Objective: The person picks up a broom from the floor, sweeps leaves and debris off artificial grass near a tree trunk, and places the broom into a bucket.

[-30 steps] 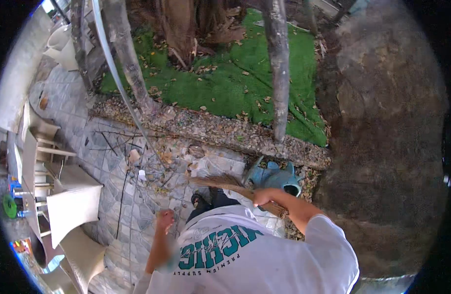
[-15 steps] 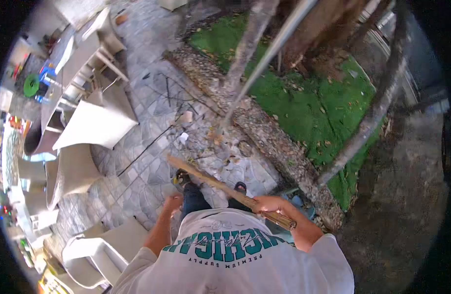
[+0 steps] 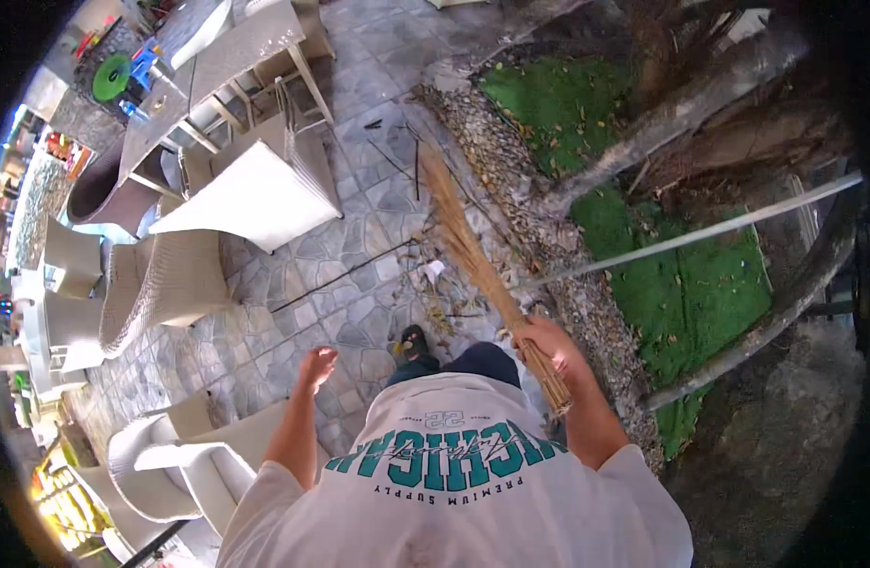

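Note:
My right hand is wrapped round the bound handle end of a stick broom, whose bristles fan out ahead and to the left over the paving. The bristle tips lie near some dark twigs. My left hand hangs in the air over the paving, fingers loosely bent, holding nothing. Ahead of my feet, dry leaves and bits of litter lie scattered, with a crumpled white scrap among them. One sandalled foot shows beside the litter; the other is hidden.
A pebbled border edges green artificial turf at right. Slanting trunks and a pale pole cross above it. Woven chairs and a long table stand left. A thin dark stick lies across the paving.
My right hand has swung the broom so its bristles now point farther ahead, beyond the litter. My left hand has come away from my side. The view has turned and shifted.

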The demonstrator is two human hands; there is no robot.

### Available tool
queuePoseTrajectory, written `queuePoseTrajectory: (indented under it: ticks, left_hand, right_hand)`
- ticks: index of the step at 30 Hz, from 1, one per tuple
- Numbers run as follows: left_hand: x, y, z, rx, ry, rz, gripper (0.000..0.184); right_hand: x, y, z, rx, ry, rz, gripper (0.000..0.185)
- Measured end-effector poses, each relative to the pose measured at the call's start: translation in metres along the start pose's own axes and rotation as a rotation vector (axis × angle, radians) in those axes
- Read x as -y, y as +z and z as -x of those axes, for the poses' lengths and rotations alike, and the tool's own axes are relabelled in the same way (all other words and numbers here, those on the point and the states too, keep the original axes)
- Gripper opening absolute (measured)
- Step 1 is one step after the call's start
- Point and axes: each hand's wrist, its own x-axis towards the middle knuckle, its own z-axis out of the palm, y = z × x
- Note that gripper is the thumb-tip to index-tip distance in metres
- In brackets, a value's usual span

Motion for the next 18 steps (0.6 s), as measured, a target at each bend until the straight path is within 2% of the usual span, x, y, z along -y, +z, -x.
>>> queuePoseTrajectory:
  ticks: [1, 3, 5, 7, 8, 10, 12, 15, 16, 17, 18]
  left_hand:
    - [-0.068, 0.027, 0.054, -0.114, 0.083, -0.004, 0.026]
    - [-0.127, 0.037, 0.077, -0.112, 0.15, 0.062, 0.025]
    - [-0.153, 0.049, 0.074, -0.108, 0.218, 0.125, 0.025]
    - [-0.179, 0.064, 0.064, -0.117, 0.277, 0.056, 0.024]
    - [-0.191, 0.07, 0.065, -0.016, 0.315, 0.143, 0.027]
    - [-0.225, 0.088, 0.068, -0.079, 0.369, -0.201, 0.029]
    - [-0.241, 0.091, 0.059, -0.029, 0.391, -0.168, 0.032]
    - [-0.268, 0.087, 0.045, -0.07, 0.391, -0.448, 0.035]
    - [-0.266, 0.081, 0.025, -0.056, 0.394, -0.46, 0.035]
    - [-0.25, 0.065, -0.003, -0.071, 0.4, -0.416, 0.032]
    - [-0.241, 0.051, -0.024, -0.088, 0.408, -0.373, 0.03]
  right_hand:
    - [0.01, 0.005, -0.007, -0.002, -0.01, 0.008, 0.021]
    - [0.025, 0.006, -0.027, 0.011, -0.078, -0.139, 0.019]
    - [0.045, 0.005, -0.044, 0.019, -0.134, -0.079, 0.02]
    - [0.072, 0.013, -0.052, 0.079, -0.158, -0.232, 0.021]
    - [0.086, 0.023, -0.056, 0.017, -0.205, -0.257, 0.02]
    - [0.106, 0.032, -0.074, 0.022, -0.229, -0.3, 0.019]
    - [0.123, 0.036, -0.101, -0.036, -0.301, -0.339, 0.019]
    - [0.146, 0.023, -0.148, -0.151, -0.443, -0.275, 0.021]
    - [0.159, 0.023, -0.159, -0.254, -0.465, -0.347, 0.034]
    - [0.17, 0.015, -0.17, -0.267, -0.465, -0.359, 0.034]
    - [0.183, 0.005, -0.185, -0.364, -0.457, -0.363, 0.042]
